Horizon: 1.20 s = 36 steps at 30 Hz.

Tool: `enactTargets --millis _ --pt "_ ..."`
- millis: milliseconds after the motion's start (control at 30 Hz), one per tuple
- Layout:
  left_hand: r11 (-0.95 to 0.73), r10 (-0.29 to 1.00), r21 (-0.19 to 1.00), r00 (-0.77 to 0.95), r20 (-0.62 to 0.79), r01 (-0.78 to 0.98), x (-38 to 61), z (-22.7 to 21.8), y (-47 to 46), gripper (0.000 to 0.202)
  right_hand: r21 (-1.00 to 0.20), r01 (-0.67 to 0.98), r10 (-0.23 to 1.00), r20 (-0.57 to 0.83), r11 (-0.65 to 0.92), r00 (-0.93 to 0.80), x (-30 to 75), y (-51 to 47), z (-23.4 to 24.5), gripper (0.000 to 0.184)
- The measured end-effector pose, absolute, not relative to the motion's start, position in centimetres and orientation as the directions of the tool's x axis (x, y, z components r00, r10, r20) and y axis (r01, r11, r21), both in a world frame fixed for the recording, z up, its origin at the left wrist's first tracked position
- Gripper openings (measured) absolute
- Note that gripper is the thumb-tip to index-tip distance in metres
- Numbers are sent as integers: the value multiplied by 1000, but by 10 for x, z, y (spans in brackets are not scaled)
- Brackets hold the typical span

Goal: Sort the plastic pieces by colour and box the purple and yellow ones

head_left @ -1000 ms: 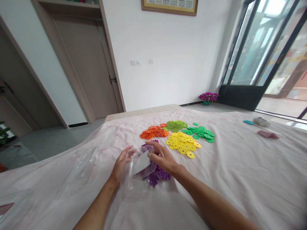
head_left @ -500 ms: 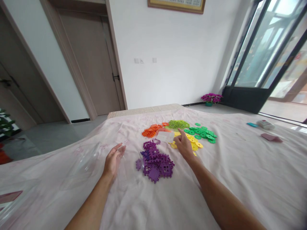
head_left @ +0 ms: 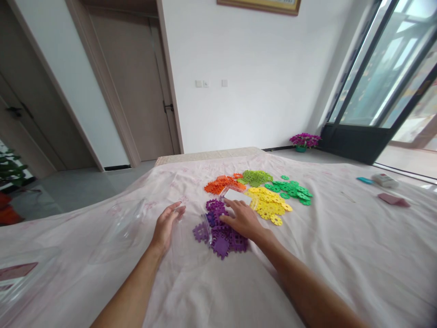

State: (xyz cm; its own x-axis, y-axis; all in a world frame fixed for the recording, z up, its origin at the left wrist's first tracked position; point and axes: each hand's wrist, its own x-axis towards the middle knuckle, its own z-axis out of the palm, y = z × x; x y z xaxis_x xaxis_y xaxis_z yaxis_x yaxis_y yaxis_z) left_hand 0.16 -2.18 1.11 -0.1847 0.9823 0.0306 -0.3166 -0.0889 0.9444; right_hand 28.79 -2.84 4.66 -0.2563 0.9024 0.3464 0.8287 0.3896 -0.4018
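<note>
My left hand point(head_left: 166, 226) is wrapped around the left end of a clear plastic container point(head_left: 189, 250). The container lies on its side on the cloth, its rim against a heap of purple interlocking pieces point(head_left: 221, 246). One light purple piece point(head_left: 200, 232) shows through the clear wall. Over the top of this heap reaches my right hand point(head_left: 244, 219), thumb apart from the fingers and nothing visible in its grasp. Just beyond its fingertips lies a clear lid point(head_left: 238, 196) with a white label, between the orange pieces point(head_left: 220, 184) and the yellow pieces point(head_left: 268, 202).
Light green pieces point(head_left: 256, 177) and green pieces point(head_left: 290, 189) lie farther back. Another clear container point(head_left: 123, 228) sits left of my left hand, and a labelled clear box point(head_left: 20, 278) at the left edge. A pink cloth point(head_left: 392, 199) and a white packet point(head_left: 385, 180) rest at right.
My right hand has let go of the lid, now lying between the orange and yellow pieces, and has come nearer, over the purple heap. The left hand stays at the container.
</note>
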Motion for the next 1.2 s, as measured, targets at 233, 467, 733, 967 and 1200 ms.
enactTargets --millis 233,467,733,967,1200 --pt "-70 987 964 -157 30 -257 6 15 -26 48 -483 756 891 336 442 -306 281 -27 39 61" --pt "-84 993 980 -100 67 -182 6 10 -25 44 -689 594 903 394 414 -172 284 -21 40 53" --pt "-58 997 986 -54 50 -158 8 5 -25 45 -934 106 909 298 340 -290 246 -48 67 46" --pt "-85 995 988 -61 77 -131 8 6 -26 43 -676 601 900 384 427 -209 252 -46 71 31" --pt "-87 994 988 -72 78 -126 9 9 -25 43 -225 915 941 129 335 -313 277 -41 73 46"
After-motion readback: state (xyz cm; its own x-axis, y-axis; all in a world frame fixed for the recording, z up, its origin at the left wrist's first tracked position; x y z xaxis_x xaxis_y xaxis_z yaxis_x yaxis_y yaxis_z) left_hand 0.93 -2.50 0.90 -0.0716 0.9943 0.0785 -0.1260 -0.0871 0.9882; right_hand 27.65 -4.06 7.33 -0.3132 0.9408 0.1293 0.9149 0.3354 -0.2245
